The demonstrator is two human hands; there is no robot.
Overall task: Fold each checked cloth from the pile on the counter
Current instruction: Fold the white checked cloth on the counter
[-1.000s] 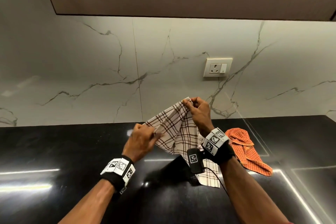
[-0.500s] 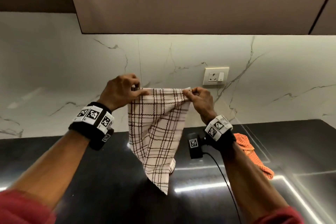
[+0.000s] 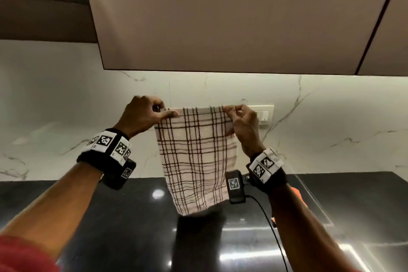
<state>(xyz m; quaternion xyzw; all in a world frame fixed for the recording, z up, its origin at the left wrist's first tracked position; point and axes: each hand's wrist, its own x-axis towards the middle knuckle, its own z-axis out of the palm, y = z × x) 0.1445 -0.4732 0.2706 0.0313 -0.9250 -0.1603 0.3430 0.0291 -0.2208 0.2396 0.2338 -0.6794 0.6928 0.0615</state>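
A white cloth with brown checks point(image 3: 196, 159) hangs in the air above the black counter point(image 3: 123, 223), stretched flat along its top edge. My left hand point(image 3: 143, 115) pinches its top left corner. My right hand point(image 3: 242, 126) pinches its top right corner. The cloth's lower end dangles just above the counter. An orange checked cloth point(image 3: 298, 194) lies on the counter at the right, mostly hidden behind my right forearm.
A marble wall with a white socket plate point(image 3: 265, 115) stands behind the cloth. A wall cabinet point(image 3: 231, 17) hangs overhead. A black cable point(image 3: 269, 225) trails from my right wrist band down over the counter.
Both hands rose with the white cloth and drew its top edge taut, so it now hangs square instead of diagonally. The view tilted upward.
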